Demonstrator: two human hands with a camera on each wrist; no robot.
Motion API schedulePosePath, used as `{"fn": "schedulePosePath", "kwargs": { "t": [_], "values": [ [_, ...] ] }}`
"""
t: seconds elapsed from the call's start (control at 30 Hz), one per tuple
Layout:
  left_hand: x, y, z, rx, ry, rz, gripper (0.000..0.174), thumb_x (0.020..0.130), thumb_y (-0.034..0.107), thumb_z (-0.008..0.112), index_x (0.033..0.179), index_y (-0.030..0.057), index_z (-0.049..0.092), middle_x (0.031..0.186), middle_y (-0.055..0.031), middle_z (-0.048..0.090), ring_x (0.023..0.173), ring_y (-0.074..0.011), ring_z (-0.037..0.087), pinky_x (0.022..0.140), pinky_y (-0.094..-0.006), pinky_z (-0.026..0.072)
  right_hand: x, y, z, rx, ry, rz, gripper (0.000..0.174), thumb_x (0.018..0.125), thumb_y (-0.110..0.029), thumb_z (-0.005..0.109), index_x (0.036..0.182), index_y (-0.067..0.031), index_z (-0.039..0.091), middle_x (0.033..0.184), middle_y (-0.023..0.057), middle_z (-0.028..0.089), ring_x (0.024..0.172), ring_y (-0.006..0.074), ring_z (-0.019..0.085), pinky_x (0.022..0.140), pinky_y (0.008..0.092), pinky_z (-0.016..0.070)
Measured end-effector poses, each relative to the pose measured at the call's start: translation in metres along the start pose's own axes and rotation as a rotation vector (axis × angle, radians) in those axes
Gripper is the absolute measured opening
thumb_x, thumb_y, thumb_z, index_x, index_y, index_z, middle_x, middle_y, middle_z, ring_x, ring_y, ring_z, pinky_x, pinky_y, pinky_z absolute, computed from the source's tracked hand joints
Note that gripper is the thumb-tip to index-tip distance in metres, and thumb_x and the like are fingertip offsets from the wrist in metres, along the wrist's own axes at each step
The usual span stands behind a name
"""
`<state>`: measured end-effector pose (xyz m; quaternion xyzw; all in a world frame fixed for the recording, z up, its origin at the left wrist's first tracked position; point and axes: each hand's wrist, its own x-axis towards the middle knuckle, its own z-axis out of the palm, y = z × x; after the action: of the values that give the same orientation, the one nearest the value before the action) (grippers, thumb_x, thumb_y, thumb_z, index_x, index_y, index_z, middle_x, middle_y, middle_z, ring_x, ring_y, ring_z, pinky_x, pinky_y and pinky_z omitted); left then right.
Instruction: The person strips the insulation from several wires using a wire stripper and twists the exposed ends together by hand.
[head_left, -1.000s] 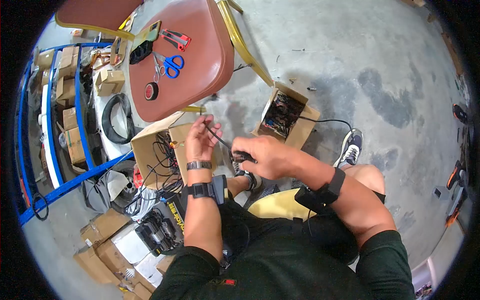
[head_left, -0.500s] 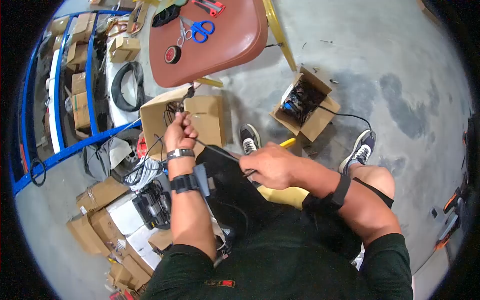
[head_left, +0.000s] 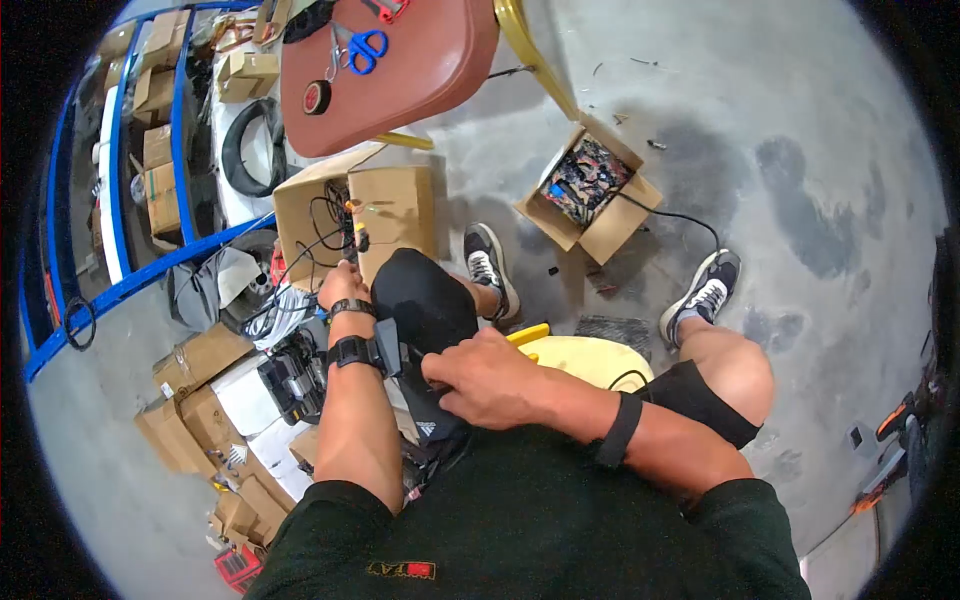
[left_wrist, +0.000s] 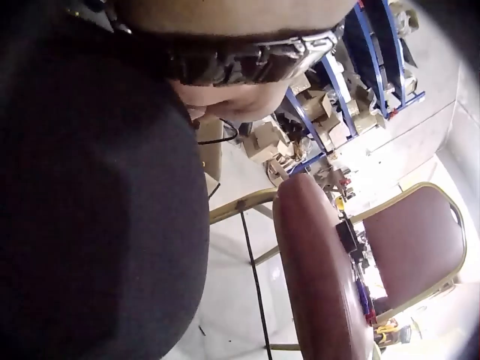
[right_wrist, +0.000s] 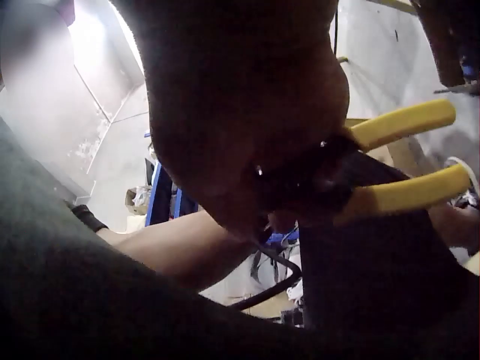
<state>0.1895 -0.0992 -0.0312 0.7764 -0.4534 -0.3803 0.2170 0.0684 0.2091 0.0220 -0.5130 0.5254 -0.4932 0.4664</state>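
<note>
In the head view my right hand [head_left: 490, 380] is over my lap, fingers curled. It grips yellow-handled pliers [right_wrist: 409, 196] near their dark head, both handles sticking out past the hand in the right wrist view. A black cable [right_wrist: 279, 286] hangs below the same hand. My left hand [head_left: 340, 284], with a metal watch [head_left: 352, 307] at the wrist, is low beside my knee, in front of the cardboard box of cables [head_left: 398, 205]. Its fingers are mostly hidden, and I cannot tell whether they hold anything.
A brown chair [head_left: 400, 70] carries blue-handled scissors [head_left: 367, 52] and a tape roll [head_left: 316, 97]. An open box of small parts [head_left: 615, 240] sits on the floor ahead, a black cable running from it. Blue shelving [head_left: 180, 130], flattened cardboard [head_left: 205, 362] and an air compressor-like machine [head_left: 290, 378] are on the left.
The cable was stretched between both hands half a second ago. Now the left hand has dropped toward my knee and the right hand has drawn left and closer to my body, the yellow handles showing more.
</note>
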Motion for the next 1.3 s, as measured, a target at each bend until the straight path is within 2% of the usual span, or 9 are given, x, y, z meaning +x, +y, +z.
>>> {"fn": "schedulePosePath", "kwargs": {
  "t": [0.13, 0.3, 0.37, 0.43, 0.47, 0.53, 0.57, 0.73, 1.3],
  "values": [
    [0.01, -0.001, -0.002, -0.084, -0.015, -0.015, 0.021, 0.091, 0.008, 0.06, 0.072, -0.0005, 0.058, 0.056, -0.0051, 0.051, 0.039, -0.0155, 0.042, 0.037, -0.0295, 0.0285, -0.008, -0.007, -0.007, -0.02, 0.029, -0.023, 0.023, 0.081, -0.021, 0.066, 0.097, -0.0069, 0.057, 0.087, 0.0144, 0.065, 0.09, 0.0364, 0.063, 0.081, 0.0474, 0.0394],
    [0.024, 0.001, -0.002, 0.018, 0.07, 0.015, 0.028, 0.096, 0.023, 0.052, 0.079, 0.0027, 0.063, 0.063, -0.0074, 0.059, 0.048, -0.0179, 0.055, 0.04, -0.0301, 0.0387, -0.023, -0.018, -0.01, 0.05, 0.082, -0.051, 0.021, 0.081, -0.022, 0.067, 0.091, -0.0072, 0.056, 0.081, 0.0136, 0.063, 0.087, 0.0353, 0.063, 0.079, 0.0468, 0.0397],
    [0.041, 0.01, -0.002, -0.039, -0.018, 0.121, 0.031, 0.097, 0.029, 0.05, 0.082, 0.0061, 0.064, 0.064, -0.0061, 0.06, 0.049, -0.0172, 0.056, 0.041, -0.03, 0.0399, -0.057, -0.014, -0.015, 0.128, 0.049, -0.057, 0.02, 0.08, -0.023, 0.069, 0.086, -0.0087, 0.056, 0.075, 0.0129, 0.061, 0.076, 0.0345, 0.062, 0.068, 0.047, 0.0432],
    [0.05, 0.017, 0.009, -0.161, -0.153, 0.251, 0.035, 0.099, 0.036, 0.048, 0.085, 0.0094, 0.065, 0.065, -0.0048, 0.061, 0.051, -0.0165, 0.056, 0.042, -0.03, 0.0411, -0.063, -0.003, -0.032, 0.184, 0.291, -0.004, 0.021, 0.08, -0.024, 0.071, 0.086, -0.0087, 0.057, 0.073, 0.0132, 0.06, 0.072, 0.0362, 0.06, 0.065, 0.0444, 0.0452],
    [0.052, 0.017, 0.007, -0.198, -0.222, 0.272, 0.036, 0.099, 0.039, 0.047, 0.087, 0.0111, 0.066, 0.065, -0.0042, 0.061, 0.052, -0.0161, 0.057, 0.043, -0.0299, 0.0417, -0.061, 0.0, -0.037, 0.323, 0.267, 0.071, 0.021, 0.083, -0.024, 0.071, 0.091, -0.0079, 0.059, 0.079, 0.0109, 0.061, 0.075, 0.0271, 0.062, 0.07, 0.0384, 0.0459],
    [0.017, 0.015, -0.016, -0.22, -0.393, 0.117, 0.031, 0.099, 0.039, 0.052, 0.084, 0.0137, 0.064, 0.058, 0.0008, 0.052, 0.043, -0.0134, 0.045, 0.038, -0.0293, 0.0326, -0.048, 0.004, -0.042, 0.564, 0.393, 0.032, 0.024, 0.084, -0.022, 0.07, 0.095, -0.005, 0.057, 0.076, 0.0105, 0.059, 0.071, 0.0207, 0.059, 0.07, 0.0348, 0.0467],
    [-0.012, 0.028, 0.002, -0.189, -0.212, 0.06, 0.026, 0.098, 0.038, 0.056, 0.085, 0.015, 0.06, 0.053, 0.0049, 0.035, 0.039, -0.0114, 0.027, 0.038, -0.0282, 0.0198, -0.046, 0.003, -0.048, 0.63, 0.39, 0.087, 0.023, 0.084, -0.021, 0.07, 0.095, -0.0048, 0.058, 0.077, 0.0068, 0.056, 0.072, 0.016, 0.055, 0.069, 0.0322, 0.0454],
    [-0.037, 0.08, -0.011, -0.464, -0.448, 0.15, 0.029, 0.103, 0.037, 0.045, 0.091, 0.0131, 0.055, 0.059, 0.0056, 0.035, 0.042, -0.0108, 0.024, 0.042, -0.0269, 0.0225, -0.031, 0.016, -0.075, 0.748, 0.474, 0.239, 0.019, 0.084, -0.015, 0.071, 0.096, -0.0061, 0.06, 0.079, -0.0054, 0.053, 0.072, 0.006, 0.047, 0.064, 0.0239, 0.0402],
    [-0.074, 0.132, -0.048, -1.025, -0.796, 0.231, 0.033, 0.105, 0.033, 0.04, 0.096, 0.0046, 0.055, 0.058, 0.0032, 0.033, 0.044, -0.011, 0.026, 0.042, -0.027, 0.0253, 0.004, 0.019, -0.061, 0.457, 0.376, 0.093, 0.018, 0.085, -0.006, 0.066, 0.101, -0.003, 0.06, 0.089, -0.0018, 0.058, 0.082, 0.0063, 0.054, 0.074, 0.024, 0.0459]
  ]
}}
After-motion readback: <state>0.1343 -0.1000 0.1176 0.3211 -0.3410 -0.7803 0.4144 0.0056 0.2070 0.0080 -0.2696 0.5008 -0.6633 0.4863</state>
